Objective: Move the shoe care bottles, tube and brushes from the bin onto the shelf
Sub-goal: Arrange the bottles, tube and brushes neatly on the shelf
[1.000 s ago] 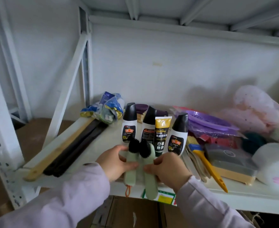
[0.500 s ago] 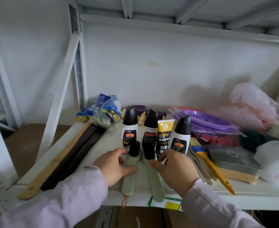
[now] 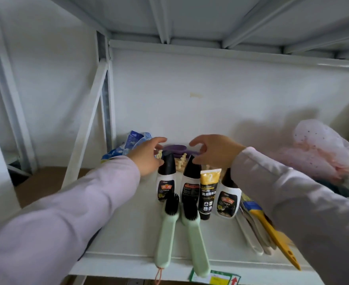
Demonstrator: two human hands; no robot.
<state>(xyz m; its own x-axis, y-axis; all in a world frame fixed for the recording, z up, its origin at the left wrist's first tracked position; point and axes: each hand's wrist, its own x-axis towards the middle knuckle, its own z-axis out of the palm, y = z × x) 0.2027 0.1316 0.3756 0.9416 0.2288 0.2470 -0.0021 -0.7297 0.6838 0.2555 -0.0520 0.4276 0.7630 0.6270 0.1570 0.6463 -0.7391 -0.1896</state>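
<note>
Three white shoe care bottles with black caps stand in a row on the white shelf [image 3: 128,233]: a left bottle [image 3: 166,182], a middle bottle [image 3: 191,182] and a right bottle [image 3: 227,199]. A black and gold tube [image 3: 207,194] stands between the middle and right ones. Two pale green brushes with black bristles lie in front, the left brush [image 3: 166,231] and the right brush [image 3: 195,237], handles over the shelf's front edge. My left hand [image 3: 147,156] and my right hand [image 3: 214,154] hover open above and behind the bottle caps, holding nothing.
Behind the bottles sit a purple dish [image 3: 174,149] and small cream pegs. A blue packet [image 3: 128,145] lies at the back left. A yellow-handled tool [image 3: 272,235] and pale sticks lie to the right. A pink netted bundle [image 3: 321,149] fills the right side.
Both hands have let go of the two green brushes and lifted up and back past the bottle tops. The brushes now lie alone on the shelf.
</note>
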